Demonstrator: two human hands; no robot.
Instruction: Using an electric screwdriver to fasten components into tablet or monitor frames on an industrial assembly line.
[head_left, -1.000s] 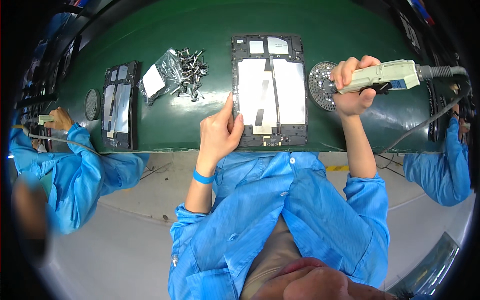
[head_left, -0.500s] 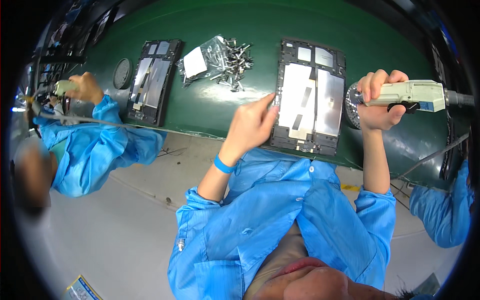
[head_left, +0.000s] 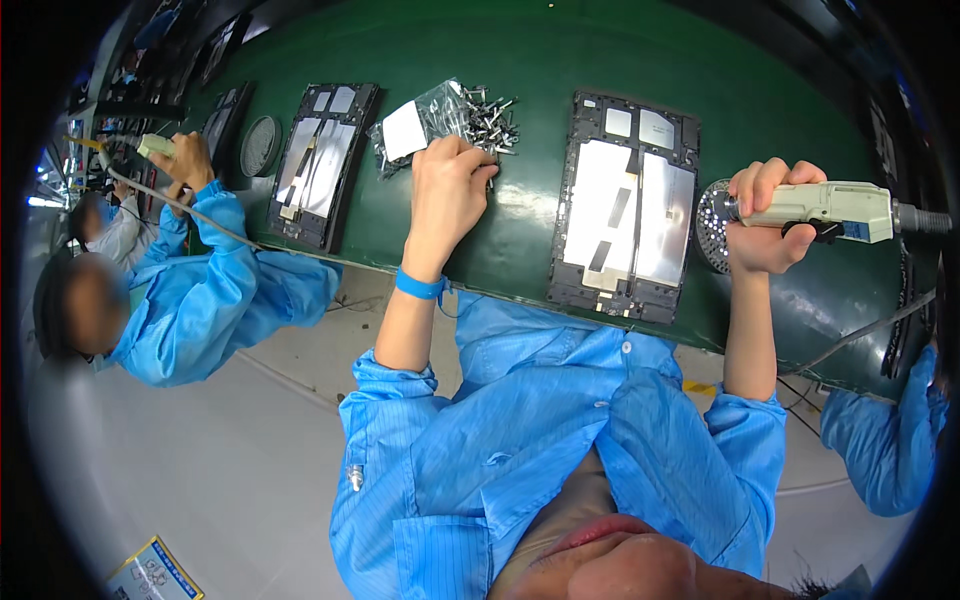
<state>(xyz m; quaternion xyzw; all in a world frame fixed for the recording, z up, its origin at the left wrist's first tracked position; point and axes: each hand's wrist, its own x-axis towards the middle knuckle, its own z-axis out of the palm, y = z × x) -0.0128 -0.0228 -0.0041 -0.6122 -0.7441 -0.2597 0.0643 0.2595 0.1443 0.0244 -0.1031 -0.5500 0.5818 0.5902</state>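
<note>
My left hand (head_left: 452, 190), with a blue band at the wrist, is over the near edge of a pile of small metal parts (head_left: 495, 125). Thumb and fingertips are drawn together there; whatever they pinch is too small to make out. My right hand (head_left: 770, 220) is wrapped round a pale green electric screwdriver (head_left: 835, 208), which lies roughly level, its front end over a round perforated screw tray (head_left: 713, 228). Between my hands lies an opened tablet (head_left: 622, 215) with a black frame and silver battery panels, touched by neither hand.
A clear plastic bag (head_left: 440, 105) with a white label lies beside the pile. Farther left are a second opened tablet (head_left: 322, 165) and another round tray (head_left: 261, 147) on the green table (head_left: 540, 50). A co-worker (head_left: 200, 270) at left holds a similar screwdriver; a blue sleeve (head_left: 880, 440) shows at right.
My left hand has gone from the left edge of the tablet up and left to the metal parts. The right hand keeps its grip on the screwdriver near the tray.
</note>
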